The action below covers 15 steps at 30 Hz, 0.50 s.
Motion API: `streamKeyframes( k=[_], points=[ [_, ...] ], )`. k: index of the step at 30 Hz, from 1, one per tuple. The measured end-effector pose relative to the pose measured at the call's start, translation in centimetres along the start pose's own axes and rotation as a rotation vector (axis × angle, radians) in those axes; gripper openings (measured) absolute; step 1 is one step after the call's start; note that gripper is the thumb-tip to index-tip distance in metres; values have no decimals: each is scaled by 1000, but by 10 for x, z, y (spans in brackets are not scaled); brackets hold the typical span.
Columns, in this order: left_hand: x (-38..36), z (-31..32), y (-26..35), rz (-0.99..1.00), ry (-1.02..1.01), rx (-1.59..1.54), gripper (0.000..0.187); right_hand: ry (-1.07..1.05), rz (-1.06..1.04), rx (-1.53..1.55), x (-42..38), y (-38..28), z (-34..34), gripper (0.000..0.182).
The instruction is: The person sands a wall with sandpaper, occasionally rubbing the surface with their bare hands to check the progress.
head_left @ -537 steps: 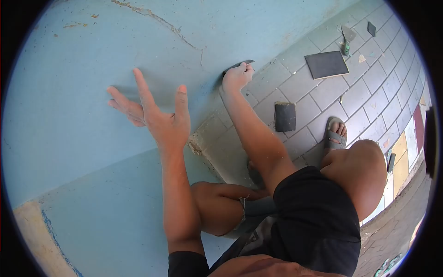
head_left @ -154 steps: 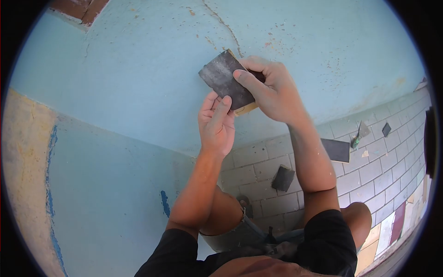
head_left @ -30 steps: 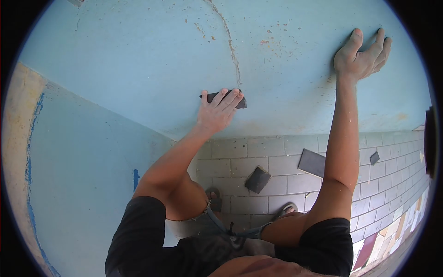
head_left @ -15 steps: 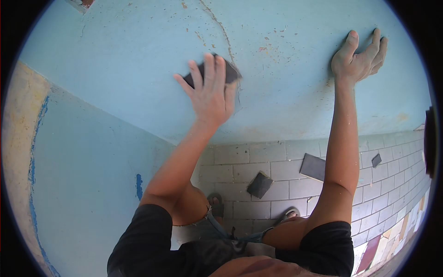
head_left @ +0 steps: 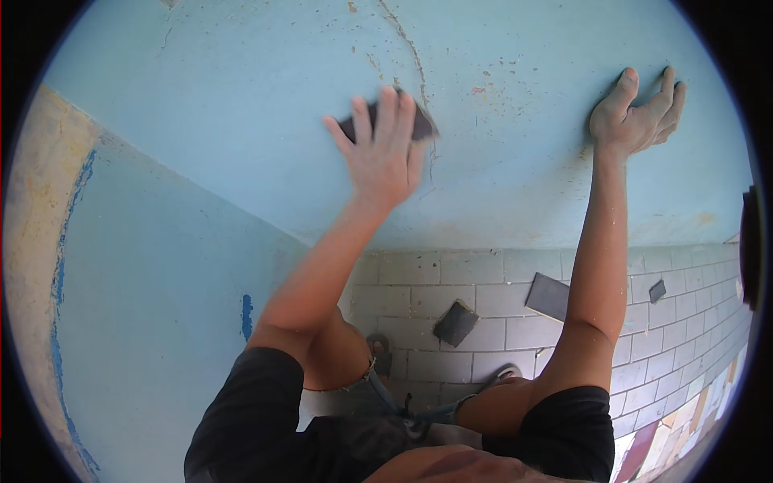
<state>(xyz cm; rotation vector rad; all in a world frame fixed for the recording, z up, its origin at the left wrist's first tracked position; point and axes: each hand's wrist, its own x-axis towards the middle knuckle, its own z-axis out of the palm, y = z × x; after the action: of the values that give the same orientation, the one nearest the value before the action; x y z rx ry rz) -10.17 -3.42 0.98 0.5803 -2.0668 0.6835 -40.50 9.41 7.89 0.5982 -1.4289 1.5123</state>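
Under the fingers of my left hand (head_left: 382, 157) a dark sheet of sandpaper (head_left: 423, 126) lies pressed flat against the light blue wall (head_left: 499, 177). The fingers are spread over its back, and part of the sheet shows between them and at the right. A thin crack (head_left: 416, 60) runs down the wall beside that hand. My right hand (head_left: 636, 117) leans on the wall farther right, fingers apart, with nothing seen in it. Both hands look dusty.
On the tiled floor (head_left: 439, 366) lie a dark sandpaper piece (head_left: 456, 323), a larger grey sheet (head_left: 547, 296) and a small dark piece (head_left: 658, 291). A second blue wall (head_left: 161, 306) meets the first at a corner on the left. Chipped paint spots (head_left: 483, 90) mark the wall.
The view has shifted a little, so the wall and floor pieces sit slightly differently. My left hand has moved slightly up the wall with the sandpaper. My right hand keeps its place.
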Motion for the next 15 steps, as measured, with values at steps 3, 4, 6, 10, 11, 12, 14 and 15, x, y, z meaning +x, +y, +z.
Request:
streamKeyframes(
  k=[3, 4, 6, 10, 11, 12, 14, 15],
  points=[
    [-68, 20, -4, 409, -119, 127, 70, 2, -8, -13, 1, 3, 0, 78],
    [-72, 13, -7, 407, -130, 128, 70, -9, -2, -12, -2, 2, -1, 78],
    [-51, 8, -10, 341, -188, 95, 67, 7, 4, 16, 1, 3, -1, 77],
    [10, -11, 2, -104, 106, 7, 64, 13, 7, 15, -1, -2, 2, 72],
    [-4, -5, 4, -53, 2, 21, 64, 18, 23, 23, -1, -4, 2, 72],
    [-21, 4, 4, 1, -91, 33, 64, 33, 34, 33, 3, -5, 3, 72],
    [-63, 22, -9, 225, -167, 109, 65, 24, 36, 25, 5, -3, 2, 74],
    [-61, 17, -11, 352, -165, 142, 65, -5, 47, 15, 4, -2, 1, 77]
  ],
)
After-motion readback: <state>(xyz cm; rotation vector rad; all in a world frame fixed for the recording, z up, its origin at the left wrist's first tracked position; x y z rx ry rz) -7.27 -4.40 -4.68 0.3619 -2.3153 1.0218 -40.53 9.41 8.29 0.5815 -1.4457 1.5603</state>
